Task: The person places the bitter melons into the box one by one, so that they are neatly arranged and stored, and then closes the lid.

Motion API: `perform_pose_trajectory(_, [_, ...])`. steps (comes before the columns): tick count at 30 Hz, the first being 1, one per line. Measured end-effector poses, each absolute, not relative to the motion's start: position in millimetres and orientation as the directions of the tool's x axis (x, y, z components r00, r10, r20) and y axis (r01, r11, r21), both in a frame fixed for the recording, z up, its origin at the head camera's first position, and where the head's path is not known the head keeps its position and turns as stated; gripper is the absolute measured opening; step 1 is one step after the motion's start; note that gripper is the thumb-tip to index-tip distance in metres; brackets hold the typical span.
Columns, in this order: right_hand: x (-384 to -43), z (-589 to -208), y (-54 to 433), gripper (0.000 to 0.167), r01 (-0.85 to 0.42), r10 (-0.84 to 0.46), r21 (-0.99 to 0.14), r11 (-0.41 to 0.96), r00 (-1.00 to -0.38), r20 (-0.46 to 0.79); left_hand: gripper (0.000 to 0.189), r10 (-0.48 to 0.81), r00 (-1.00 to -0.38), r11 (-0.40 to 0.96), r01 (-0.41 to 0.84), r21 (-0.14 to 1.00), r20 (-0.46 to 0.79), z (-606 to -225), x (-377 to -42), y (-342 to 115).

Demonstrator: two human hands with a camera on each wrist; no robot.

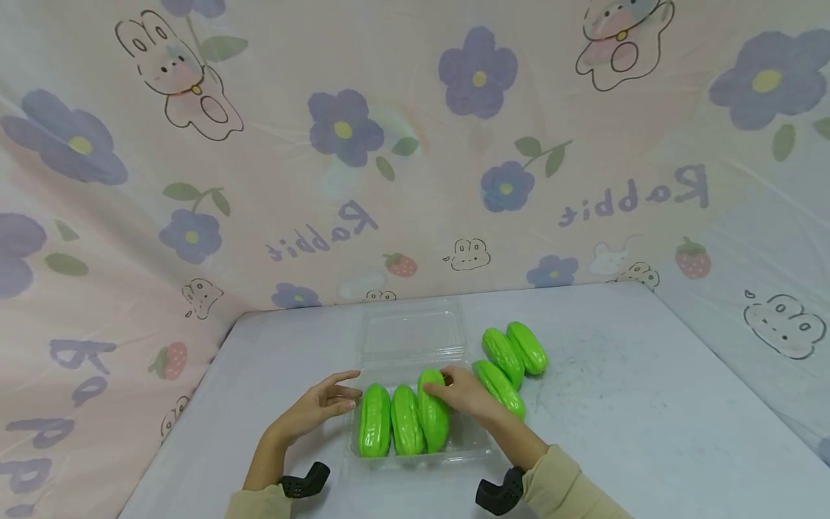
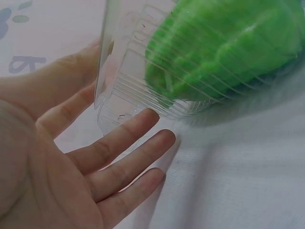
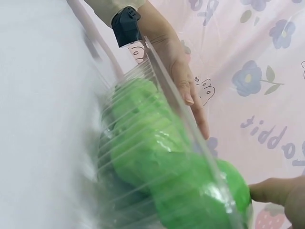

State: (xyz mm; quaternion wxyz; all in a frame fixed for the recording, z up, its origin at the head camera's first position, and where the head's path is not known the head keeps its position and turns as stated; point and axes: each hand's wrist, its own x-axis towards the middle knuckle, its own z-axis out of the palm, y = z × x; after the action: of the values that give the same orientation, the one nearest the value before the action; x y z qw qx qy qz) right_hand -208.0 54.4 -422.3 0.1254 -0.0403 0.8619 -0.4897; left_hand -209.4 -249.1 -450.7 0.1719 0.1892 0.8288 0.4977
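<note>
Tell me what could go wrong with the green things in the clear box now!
The held green piece pokes above the rim of the clear box, so it might slip from the right hand or catch on the edge.

The left hand isn't gripping the box, so a push could slide it.

The right arm is close to the loose green pieces and might bump them.

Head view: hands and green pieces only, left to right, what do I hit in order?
Left hand → left green piece → middle green piece → pinched green piece → right hand → cluster of three green pieces
</note>
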Motion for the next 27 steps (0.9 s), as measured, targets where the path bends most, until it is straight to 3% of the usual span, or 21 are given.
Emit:
perform_pose_trajectory(12, [-205.6, -423.4, 53.2, 0.062, 0.050, -0.194, -0.836, 0.546, -0.964, -0.184, 0.060, 0.492, -0.865, 0.431, 0.150, 0.890, -0.093, -450.8, -209.4, -249.4])
perform_pose_trajectory(27, [-195.3, -417.0, 54.5, 0.060, 0.014, -0.240, -0.865, 0.502, -0.958, -0.155, 0.060, 0.484, -0.869, 0.442, 0.146, 0.885, -0.098, -449.9, -209.6, -249.8])
